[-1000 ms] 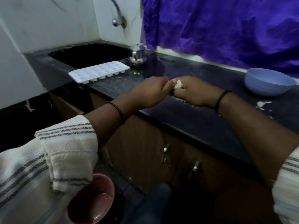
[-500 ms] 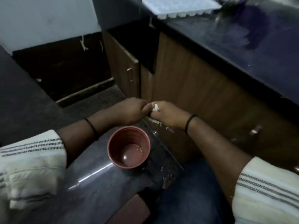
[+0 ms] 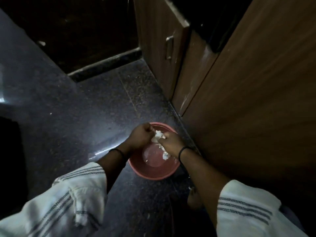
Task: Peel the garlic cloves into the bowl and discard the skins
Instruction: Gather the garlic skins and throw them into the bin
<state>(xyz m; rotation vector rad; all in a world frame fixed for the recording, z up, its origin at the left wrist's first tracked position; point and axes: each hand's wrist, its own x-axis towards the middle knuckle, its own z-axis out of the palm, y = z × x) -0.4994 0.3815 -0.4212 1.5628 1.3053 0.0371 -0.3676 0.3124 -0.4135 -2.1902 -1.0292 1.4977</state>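
Home kitchen: wood cabinets (image 3: pixel 239 100) w/ handle (image 3: pixel 169 47) (dark granite floor (image 3: pixel 85 117))

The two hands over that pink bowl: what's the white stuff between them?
In the head view, a clump of white garlic with papery skin sits between the left hand and right hand, pinched by both, directly above the pink bowl.
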